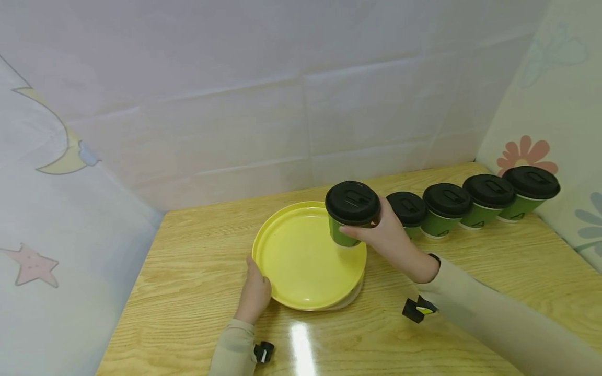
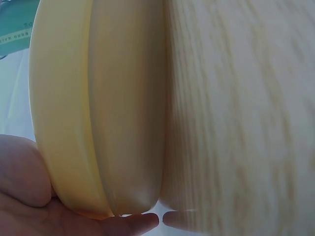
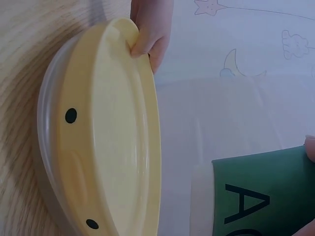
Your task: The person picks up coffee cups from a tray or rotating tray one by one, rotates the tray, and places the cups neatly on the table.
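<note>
My right hand (image 1: 383,230) grips a green paper coffee cup (image 3: 266,191) with a black lid (image 1: 352,202). The cup is upright, held over the right side of a round yellow tray (image 1: 301,261), apart from its surface in the right wrist view. At the tray's near left edge, my left hand (image 1: 255,292) holds the rim, thumb at the top and fingers along the outer side (image 2: 123,225). A pale round base (image 2: 128,108) shows beneath the yellow part. The tray's side bears dark oval dots and a raised bump.
Several matching lidded cups (image 1: 447,209) stand in a slanting row to the right, the nearest partly behind my right hand. All rest on a wood-grain table (image 1: 188,271). A pale cloth wall (image 1: 235,130) rises along the back, with printed cloth on both sides.
</note>
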Tool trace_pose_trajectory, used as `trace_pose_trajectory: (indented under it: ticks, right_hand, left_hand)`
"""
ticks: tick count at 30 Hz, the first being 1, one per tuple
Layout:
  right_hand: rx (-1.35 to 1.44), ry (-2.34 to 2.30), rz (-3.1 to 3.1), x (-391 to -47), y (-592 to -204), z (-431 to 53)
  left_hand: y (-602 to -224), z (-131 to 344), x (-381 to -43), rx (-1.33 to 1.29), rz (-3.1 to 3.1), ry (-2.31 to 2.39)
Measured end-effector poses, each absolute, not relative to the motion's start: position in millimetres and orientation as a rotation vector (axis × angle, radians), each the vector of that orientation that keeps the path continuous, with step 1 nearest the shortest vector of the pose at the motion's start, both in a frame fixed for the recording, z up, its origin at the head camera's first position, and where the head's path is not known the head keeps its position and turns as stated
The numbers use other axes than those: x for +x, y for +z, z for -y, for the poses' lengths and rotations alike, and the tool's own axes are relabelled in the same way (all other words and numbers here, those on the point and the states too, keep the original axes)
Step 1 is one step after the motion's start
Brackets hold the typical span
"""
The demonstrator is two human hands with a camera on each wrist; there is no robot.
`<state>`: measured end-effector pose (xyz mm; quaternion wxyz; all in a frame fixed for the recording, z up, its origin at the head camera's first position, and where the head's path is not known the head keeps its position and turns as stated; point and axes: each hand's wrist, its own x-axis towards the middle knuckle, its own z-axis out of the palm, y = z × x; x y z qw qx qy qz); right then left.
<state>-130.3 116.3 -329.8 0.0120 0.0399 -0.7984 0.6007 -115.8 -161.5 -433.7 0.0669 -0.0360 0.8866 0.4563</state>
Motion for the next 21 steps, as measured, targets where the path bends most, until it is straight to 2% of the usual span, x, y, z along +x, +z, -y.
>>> trace_pose_trajectory:
  ticks: [21]
  right_hand:
    - [-0.030, 1.829, 2.529, -108.4, -328.9, -139.2]
  left_hand:
    - [-433.9, 162.5, -116.2, -0.081, -2.682, 1.390]
